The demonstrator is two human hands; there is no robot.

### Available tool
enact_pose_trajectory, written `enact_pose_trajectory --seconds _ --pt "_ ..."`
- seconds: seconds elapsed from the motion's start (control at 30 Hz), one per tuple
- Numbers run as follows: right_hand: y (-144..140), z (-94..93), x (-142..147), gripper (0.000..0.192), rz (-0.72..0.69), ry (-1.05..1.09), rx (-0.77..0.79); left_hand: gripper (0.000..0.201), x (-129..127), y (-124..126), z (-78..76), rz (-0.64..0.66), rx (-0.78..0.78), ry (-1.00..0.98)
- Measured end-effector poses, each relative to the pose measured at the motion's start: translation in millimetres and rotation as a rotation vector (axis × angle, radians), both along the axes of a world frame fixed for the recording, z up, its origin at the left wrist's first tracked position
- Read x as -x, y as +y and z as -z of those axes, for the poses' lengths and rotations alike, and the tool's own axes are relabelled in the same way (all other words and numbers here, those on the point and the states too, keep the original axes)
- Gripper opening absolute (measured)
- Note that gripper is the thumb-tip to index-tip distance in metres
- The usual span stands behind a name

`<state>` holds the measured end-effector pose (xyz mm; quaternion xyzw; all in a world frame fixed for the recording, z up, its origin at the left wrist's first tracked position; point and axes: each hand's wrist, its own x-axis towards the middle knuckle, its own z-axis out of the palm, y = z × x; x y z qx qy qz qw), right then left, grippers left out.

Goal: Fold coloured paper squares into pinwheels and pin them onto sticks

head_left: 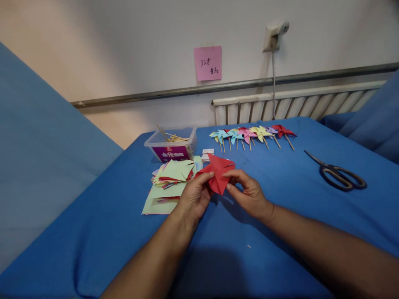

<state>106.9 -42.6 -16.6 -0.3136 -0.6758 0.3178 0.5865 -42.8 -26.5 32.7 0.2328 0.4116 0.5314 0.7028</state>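
A red paper square (219,169) with slits cut in from its corners is held above the blue cloth between both hands. My left hand (199,193) grips its lower left, thumb on top near the middle and fingers underneath. My right hand (247,192) pinches a flap at the right edge between thumb and forefinger. Just left of my left hand lies a stack of cut paper squares (174,169), pale green on top, over larger green sheets (152,203). Small white boxes (208,153) stand right behind the red paper, partly hidden by it.
A clear plastic tub (171,143) with thin wooden sticks (174,137) stands at the back left. Finished paper pinwheels (261,133) in several colours lie along the back. Black-handled scissors (338,174) rest at the right. A pink note (208,63) hangs on the wall above a pipe.
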Motion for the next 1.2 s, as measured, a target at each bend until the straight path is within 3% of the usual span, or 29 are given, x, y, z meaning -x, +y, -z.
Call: enact_pose_trajectory --seconds 0.1,0.2,0.33,0.63,1.2 --pt "1 -1.6 0 0.016 0.004 -0.021 0.013 0.024 0 1 2.3 -0.003 -0.031 0.004" --pt "3 -1.0 1 0.005 0.007 0.046 0.121 0.024 -1 1 4.8 -0.027 -0.053 0.033" --pt "7 1.9 2 0.013 0.04 0.101 0.214 0.021 -3 -1 6.9 -0.032 -0.078 0.11" --pt "9 -0.6 1 0.015 0.126 0.041 0.199 0.021 -5 -4 12.2 0.014 -0.1 0.23" --pt "11 -0.1 1 0.016 0.182 -0.024 0.198 0.024 -4 -1 16.6 0.053 -0.078 0.276"
